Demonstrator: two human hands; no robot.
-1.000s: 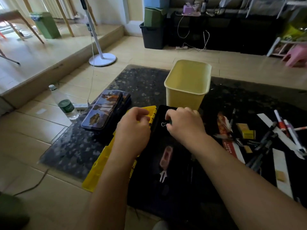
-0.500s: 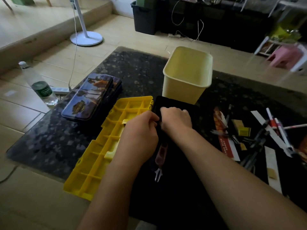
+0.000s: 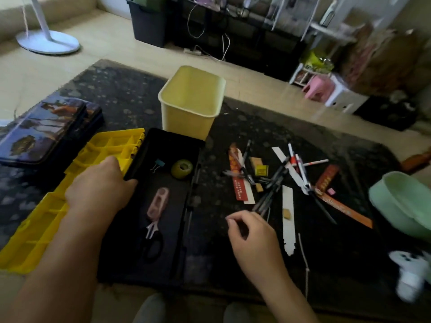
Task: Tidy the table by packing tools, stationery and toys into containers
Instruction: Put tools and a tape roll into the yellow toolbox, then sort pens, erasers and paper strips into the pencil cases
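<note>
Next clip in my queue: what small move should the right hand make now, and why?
Probably reach the right hand forward to the pens just ahead and grip one. It hovers empty, the pens lie scattered on the table, and the left hand grips the open black box, ready to receive them.
</note>
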